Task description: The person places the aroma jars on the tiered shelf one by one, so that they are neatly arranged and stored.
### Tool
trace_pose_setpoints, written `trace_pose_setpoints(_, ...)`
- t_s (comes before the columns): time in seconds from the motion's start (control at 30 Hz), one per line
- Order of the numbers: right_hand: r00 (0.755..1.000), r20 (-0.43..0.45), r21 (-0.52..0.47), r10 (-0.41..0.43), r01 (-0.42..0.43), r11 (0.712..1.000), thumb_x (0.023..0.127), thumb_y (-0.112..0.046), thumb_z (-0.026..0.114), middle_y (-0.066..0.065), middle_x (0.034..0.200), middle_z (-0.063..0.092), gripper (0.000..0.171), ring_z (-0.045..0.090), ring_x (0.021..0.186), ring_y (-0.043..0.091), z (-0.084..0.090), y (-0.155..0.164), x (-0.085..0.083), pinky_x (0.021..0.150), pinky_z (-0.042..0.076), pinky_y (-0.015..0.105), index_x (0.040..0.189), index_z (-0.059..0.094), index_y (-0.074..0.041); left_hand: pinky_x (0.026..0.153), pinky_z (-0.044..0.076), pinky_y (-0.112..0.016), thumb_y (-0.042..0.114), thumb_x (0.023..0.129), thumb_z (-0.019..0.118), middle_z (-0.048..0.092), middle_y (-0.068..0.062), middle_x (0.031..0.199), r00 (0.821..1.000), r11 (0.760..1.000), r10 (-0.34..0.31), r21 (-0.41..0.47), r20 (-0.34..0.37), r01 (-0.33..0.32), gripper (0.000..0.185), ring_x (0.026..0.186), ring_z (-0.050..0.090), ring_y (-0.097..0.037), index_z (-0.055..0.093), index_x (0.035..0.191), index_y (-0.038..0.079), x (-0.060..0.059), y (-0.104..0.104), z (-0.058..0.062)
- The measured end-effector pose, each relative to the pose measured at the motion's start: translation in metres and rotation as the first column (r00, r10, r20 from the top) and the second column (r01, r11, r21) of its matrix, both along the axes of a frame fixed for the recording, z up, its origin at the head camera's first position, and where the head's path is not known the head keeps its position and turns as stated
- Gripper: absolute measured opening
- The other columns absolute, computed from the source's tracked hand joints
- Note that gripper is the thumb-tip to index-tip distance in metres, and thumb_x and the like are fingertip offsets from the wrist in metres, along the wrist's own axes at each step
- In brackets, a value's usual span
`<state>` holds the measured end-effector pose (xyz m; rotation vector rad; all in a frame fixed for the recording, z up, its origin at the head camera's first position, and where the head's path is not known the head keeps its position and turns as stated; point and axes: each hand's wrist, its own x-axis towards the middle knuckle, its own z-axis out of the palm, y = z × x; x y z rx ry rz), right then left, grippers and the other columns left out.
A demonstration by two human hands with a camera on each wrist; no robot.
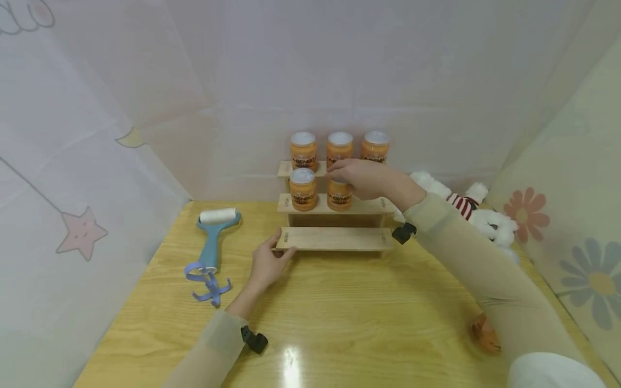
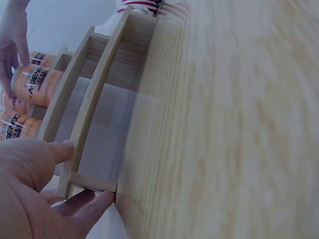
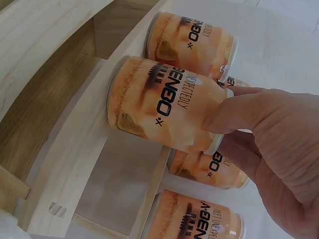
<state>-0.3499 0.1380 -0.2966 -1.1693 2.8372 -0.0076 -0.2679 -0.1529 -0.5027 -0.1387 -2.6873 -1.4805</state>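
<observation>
A three-tier wooden rack [image 1: 335, 238] stands at the back of the table. My right hand [image 1: 371, 178] grips the top of an orange can [image 1: 339, 200] on the middle tier; in the right wrist view, thumb and fingers reach around the upper end of this can [image 3: 164, 104], whose base meets the shelf board. To its left is another orange can [image 1: 303, 194], and three more line the top tier, among them a left one [image 1: 303, 151]. My left hand [image 1: 268, 262] holds the left end of the bottom tier, thumb at its front edge and fingers around the side support [image 2: 92, 181].
On the left lie a blue-handled roller [image 1: 212, 242] and a purple plastic stand with curved prongs [image 1: 211, 288]. White plush toys [image 1: 490, 223] sit right of the rack. An orange object [image 1: 484, 333] shows partly behind the right sleeve. Printed cloth walls border the table.
</observation>
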Motion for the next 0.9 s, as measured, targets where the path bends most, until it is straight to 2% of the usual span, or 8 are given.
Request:
trace_pose_setpoints(0.2,1.000,-0.008,-0.024,0.026,-0.027,0.999,0.104,0.002,0.061,0.015,0.164,0.049,0.053,0.048,0.151,0.037,0.001,0.001,0.001,0.122,0.046,0.050,0.156,0.054,-0.006,0.083,0.067,-0.037,0.032,0.100,0.078,0.052,-0.023,0.159,1.000,1.000,-0.004,0.011,0.008,0.004,0.078,0.111,0.077,-0.036,0.041,0.163,0.005,-0.001,-0.001,0.001)
trace_pose_setpoints(0.33,0.998,-0.040,-0.068,0.043,-0.045,0.997,0.100,-0.003,0.071,0.016,0.161,0.052,0.055,0.053,0.146,0.038,0.007,0.007,0.004,0.117,0.050,0.052,0.153,0.056,-0.006,0.083,0.067,-0.036,0.031,0.100,0.078,0.052,-0.025,0.159,1.000,1.000,-0.009,0.008,0.012,0.009,0.078,0.111,0.077,-0.036,0.041,0.163,0.004,0.000,-0.002,0.001)
trace_pose_setpoints(0.47,0.997,-0.070,-0.141,0.037,-0.047,0.989,0.097,-0.005,0.076,0.019,0.157,0.055,0.054,0.057,0.140,0.039,0.020,0.023,0.007,0.106,0.056,0.053,0.149,0.060,-0.005,0.081,0.067,-0.036,0.032,0.100,0.078,0.051,-0.024,0.160,1.000,1.000,-0.009,0.010,0.016,0.009,0.078,0.111,0.077,-0.037,0.041,0.163,0.005,0.001,-0.003,0.002)
trace_pose_setpoints(0.6,0.987,-0.145,-0.178,0.064,-0.090,0.980,0.096,-0.002,0.074,0.020,0.143,0.064,0.045,0.062,0.128,0.038,0.030,0.046,0.009,0.099,0.057,0.053,0.140,0.067,-0.003,0.081,0.067,-0.036,0.033,0.100,0.078,0.048,-0.024,0.162,1.000,1.000,-0.009,0.001,0.016,0.009,0.078,0.112,0.076,-0.037,0.041,0.163,0.006,-0.001,-0.003,0.002)
trace_pose_setpoints(0.73,0.981,-0.175,-0.160,0.079,-0.108,0.981,0.094,0.001,0.074,0.019,0.130,0.068,0.041,0.065,0.121,0.039,0.040,0.069,0.018,0.100,0.056,0.056,0.134,0.069,-0.002,0.081,0.067,-0.036,0.033,0.100,0.078,0.048,-0.024,0.162,1.000,1.000,-0.010,-0.006,0.019,0.010,0.078,0.112,0.076,-0.037,0.041,0.163,0.006,-0.002,-0.001,0.003)
trace_pose_setpoints(0.9,0.990,-0.132,-0.111,0.049,-0.064,0.992,0.097,0.000,0.071,0.018,0.130,0.068,0.034,0.066,0.121,0.039,0.048,0.100,0.035,0.100,0.056,0.057,0.130,0.070,-0.002,0.079,0.067,-0.034,0.031,0.100,0.078,0.048,-0.024,0.162,1.000,1.000,-0.015,0.001,0.019,0.015,0.078,0.112,0.076,-0.037,0.041,0.163,0.006,-0.003,-0.001,0.003)
